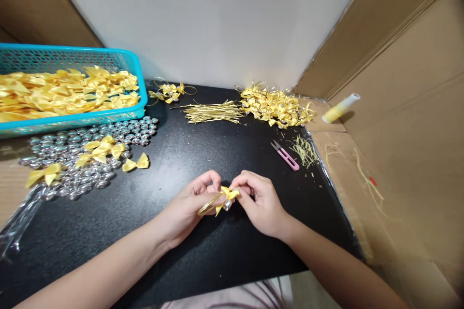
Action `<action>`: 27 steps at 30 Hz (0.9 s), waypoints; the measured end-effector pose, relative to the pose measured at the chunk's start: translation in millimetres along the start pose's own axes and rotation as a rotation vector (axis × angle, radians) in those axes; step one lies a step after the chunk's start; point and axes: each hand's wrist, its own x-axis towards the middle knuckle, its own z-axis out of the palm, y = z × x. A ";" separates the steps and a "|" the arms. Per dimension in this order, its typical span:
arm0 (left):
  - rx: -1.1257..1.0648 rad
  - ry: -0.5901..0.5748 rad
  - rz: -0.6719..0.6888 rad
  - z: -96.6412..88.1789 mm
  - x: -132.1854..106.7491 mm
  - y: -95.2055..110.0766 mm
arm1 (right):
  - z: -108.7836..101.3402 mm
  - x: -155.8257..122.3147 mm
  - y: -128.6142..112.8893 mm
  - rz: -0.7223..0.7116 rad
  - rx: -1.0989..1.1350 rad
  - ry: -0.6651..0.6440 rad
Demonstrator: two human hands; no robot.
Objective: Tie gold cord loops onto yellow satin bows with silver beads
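A yellow ribbon bow (229, 193) is held between my two hands above the front middle of the black table. Below its centre hangs a small silver bell (227, 205). My left hand (197, 198) pinches the bow's left side, and a loop of gold cord (206, 208) comes out by its thumb. With thumb and fingertips, my right hand (259, 203) grips the bow's right side. Some of the fingertips of both hands are hidden behind the bow.
A blue basket (141, 77) of yellow bows stands at left, with silver bells (87, 181) and loose bows (136, 162) before it. Gold cords (213, 112) and finished bows (277, 106) lie at the back. Pink thread snips (286, 157) lie beside cord scraps (305, 151) at right.
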 end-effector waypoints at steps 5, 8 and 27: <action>-0.009 -0.012 -0.012 0.9 0.5 -1.3 | 2.3 -2.1 0.3 0.017 0.021 0.012; -0.010 -0.015 -0.011 1.0 0.3 -0.3 | 4.1 -2.2 0.1 0.070 0.065 0.020; -0.005 0.105 0.026 -0.8 2.5 -4.2 | 14.1 5.3 5.8 0.573 0.802 0.005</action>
